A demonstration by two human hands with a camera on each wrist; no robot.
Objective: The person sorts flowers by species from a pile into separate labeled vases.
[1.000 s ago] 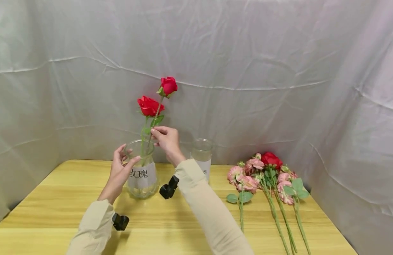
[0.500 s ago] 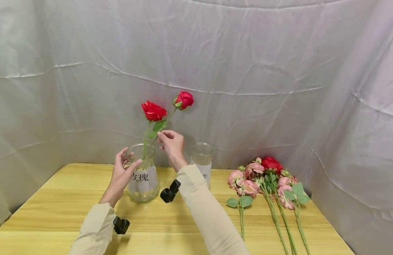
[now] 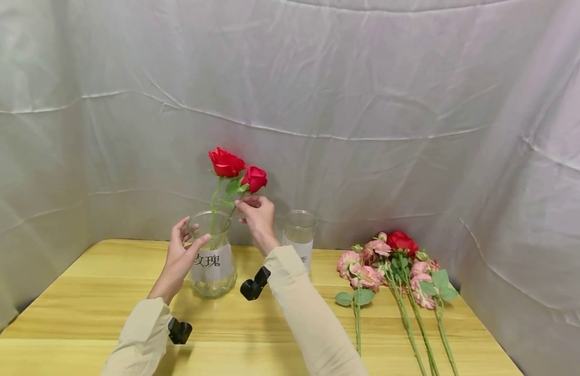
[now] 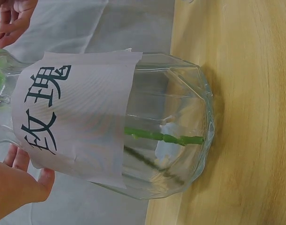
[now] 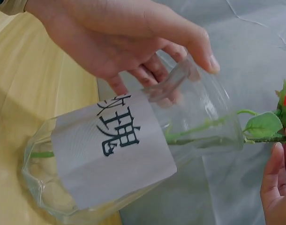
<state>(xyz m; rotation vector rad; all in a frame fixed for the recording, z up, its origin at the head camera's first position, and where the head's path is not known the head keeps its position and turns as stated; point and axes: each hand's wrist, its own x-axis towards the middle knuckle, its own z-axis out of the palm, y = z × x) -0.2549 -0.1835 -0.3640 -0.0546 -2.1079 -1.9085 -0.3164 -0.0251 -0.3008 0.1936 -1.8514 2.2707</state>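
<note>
Right hand pinching rose, left hand gripping vase, head view adding pink flowers

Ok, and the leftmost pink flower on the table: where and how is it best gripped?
Probably by the stem, just below its paired leaves, pinched from above: it lies bare there and apart from the other stems, while the blooms crowd together.

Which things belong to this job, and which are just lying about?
In use, it seems:
left hand, holding the vase
right hand, pinching one rose
another rose in the vase

Apparently idle for now:
glass jar, standing
pink flowers and a third rose, on the table
</note>
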